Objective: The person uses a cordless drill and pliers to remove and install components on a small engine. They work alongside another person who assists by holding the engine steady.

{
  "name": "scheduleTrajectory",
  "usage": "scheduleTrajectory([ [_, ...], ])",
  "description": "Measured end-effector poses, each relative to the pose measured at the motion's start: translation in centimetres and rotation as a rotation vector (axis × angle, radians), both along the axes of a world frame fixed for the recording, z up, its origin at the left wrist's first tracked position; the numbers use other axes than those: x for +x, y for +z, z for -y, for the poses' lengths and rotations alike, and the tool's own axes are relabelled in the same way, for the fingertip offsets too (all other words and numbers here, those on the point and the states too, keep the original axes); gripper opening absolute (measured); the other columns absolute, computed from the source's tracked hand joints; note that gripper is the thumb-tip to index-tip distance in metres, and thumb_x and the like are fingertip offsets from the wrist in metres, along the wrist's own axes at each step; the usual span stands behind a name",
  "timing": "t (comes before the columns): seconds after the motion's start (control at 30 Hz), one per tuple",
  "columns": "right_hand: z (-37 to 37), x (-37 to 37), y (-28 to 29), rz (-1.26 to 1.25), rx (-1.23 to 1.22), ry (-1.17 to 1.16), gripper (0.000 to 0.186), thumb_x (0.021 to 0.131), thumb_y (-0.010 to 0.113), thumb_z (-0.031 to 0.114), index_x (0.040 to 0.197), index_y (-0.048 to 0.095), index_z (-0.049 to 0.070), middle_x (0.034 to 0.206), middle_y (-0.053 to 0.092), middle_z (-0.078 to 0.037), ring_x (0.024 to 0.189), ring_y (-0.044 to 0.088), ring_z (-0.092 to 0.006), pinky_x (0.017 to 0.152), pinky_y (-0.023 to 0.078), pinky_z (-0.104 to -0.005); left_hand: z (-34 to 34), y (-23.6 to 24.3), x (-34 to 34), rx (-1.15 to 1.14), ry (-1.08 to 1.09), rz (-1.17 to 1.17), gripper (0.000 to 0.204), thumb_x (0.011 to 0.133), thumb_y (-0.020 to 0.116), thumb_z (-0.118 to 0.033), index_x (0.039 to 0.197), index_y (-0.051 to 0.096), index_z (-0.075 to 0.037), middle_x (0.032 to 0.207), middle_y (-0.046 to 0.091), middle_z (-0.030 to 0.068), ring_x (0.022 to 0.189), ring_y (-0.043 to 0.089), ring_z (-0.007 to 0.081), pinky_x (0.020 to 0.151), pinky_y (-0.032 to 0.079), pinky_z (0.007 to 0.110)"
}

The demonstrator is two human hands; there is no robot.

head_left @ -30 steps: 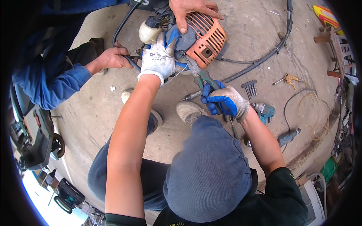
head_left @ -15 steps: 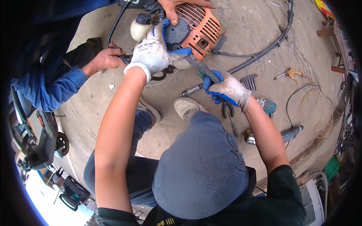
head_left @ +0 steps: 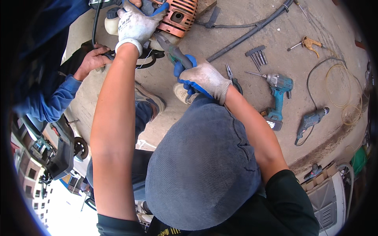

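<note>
A co-worker's hand [head_left: 93, 61], at the far left, is closed round a black hose [head_left: 95, 28]. The tank [head_left: 111, 26], its dark cap fitted, stands beside the engine [head_left: 173, 26]. The gloved left hand [head_left: 138, 26] rests against the engine, one finger extended toward the cover; whether it grips any part cannot be told. The engine lies on the floor [head_left: 212, 126], at the top of the view, partly out of frame. Its orange cover [head_left: 186, 8] is in place — no removed part can be made out.

The pliers [head_left: 172, 50] reach the engine's near edge, so this step appears unfinished; what the jaws hold is hidden. The gloved right hand [head_left: 204, 80] is clenched on the handles. Farther right, the needle-nose pliers [head_left: 234, 83], hex keys [head_left: 258, 56], driver [head_left: 280, 92], drill [head_left: 309, 122] and air gun [head_left: 310, 44] lie on the floor — all out of hand.
</note>
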State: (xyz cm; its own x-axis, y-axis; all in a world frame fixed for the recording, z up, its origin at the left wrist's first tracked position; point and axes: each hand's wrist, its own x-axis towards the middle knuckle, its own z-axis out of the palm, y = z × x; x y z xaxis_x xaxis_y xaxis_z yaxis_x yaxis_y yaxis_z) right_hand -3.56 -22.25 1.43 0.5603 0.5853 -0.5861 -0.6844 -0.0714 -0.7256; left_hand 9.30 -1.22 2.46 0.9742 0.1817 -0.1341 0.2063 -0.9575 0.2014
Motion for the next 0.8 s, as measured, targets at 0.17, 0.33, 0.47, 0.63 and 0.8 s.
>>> scheduleTrajectory([
  [0.17,-1.4,0.7,-0.8,0.006,-0.159,0.081,0.022,0.084,0.069,0.021,0.101,0.065,0.006,0.078,0.065,-0.006,0.069,0.062,-0.0127,0.065,0.053,-0.0307,-0.5,0.0,1.4,-0.019,-0.018,-0.027,0.13,0.068,0.074,-0.078,0.144,0.026,0.015,0.133,0.045,0.0395,0.123,0.054,0.0506,0.104,0.047,0.046],
  [0.33,-2.9,-0.2,-0.7,-0.148,-0.014,-0.016,0.025,0.084,0.069,0.016,0.103,0.064,0.0,0.082,0.066,-0.006,0.067,0.064,-0.0115,0.064,0.056,-0.0273,-6.3,-0.5,0.5,-0.09,-0.31,0.016,0.081,0.093,0.062,-0.053,0.149,0.038,0.001,0.152,0.036,0.0283,0.136,0.042,0.0404,0.112,0.038,0.041],
  [0.47,-2.5,-0.2,0.7,-0.179,-0.085,-0.035,0.02,0.081,0.065,0.014,0.098,0.066,0.004,0.079,0.064,-0.007,0.069,0.064,-0.015,0.067,0.054,-0.0302,-6.0,-0.2,-5.0,-0.338,0.058,0.353,0.043,0.086,0.077,-0.032,0.113,0.067,0.0,0.1,0.071,0.022,0.097,0.069,0.0372,0.087,0.053,0.041],
  [0.63,-1.3,0.3,0.7,-0.113,-0.027,0.021,0.026,0.085,0.069,0.011,0.108,0.07,0.001,0.093,0.068,-0.008,0.08,0.067,-0.0147,0.07,0.057,-0.0293,-1.9,3.3,-10.5,-0.324,0.024,-0.126,0.046,0.082,0.077,-0.034,0.115,0.068,-0.005,0.1,0.071,0.0207,0.098,0.069,0.0352,0.089,0.054,0.043],
  [0.8,-0.3,1.8,0.9,0.37,-0.013,0.245,0.026,0.09,0.069,0.009,0.113,0.069,-0.004,0.115,0.07,-0.012,0.097,0.072,-0.0207,0.079,0.064,-0.0343,-2.7,3.2,-10.1,-0.243,-0.083,-0.121,0.038,0.085,0.07,-0.033,0.117,0.071,-0.012,0.103,0.072,0.0172,0.098,0.069,0.0344,0.086,0.054,0.044],
])
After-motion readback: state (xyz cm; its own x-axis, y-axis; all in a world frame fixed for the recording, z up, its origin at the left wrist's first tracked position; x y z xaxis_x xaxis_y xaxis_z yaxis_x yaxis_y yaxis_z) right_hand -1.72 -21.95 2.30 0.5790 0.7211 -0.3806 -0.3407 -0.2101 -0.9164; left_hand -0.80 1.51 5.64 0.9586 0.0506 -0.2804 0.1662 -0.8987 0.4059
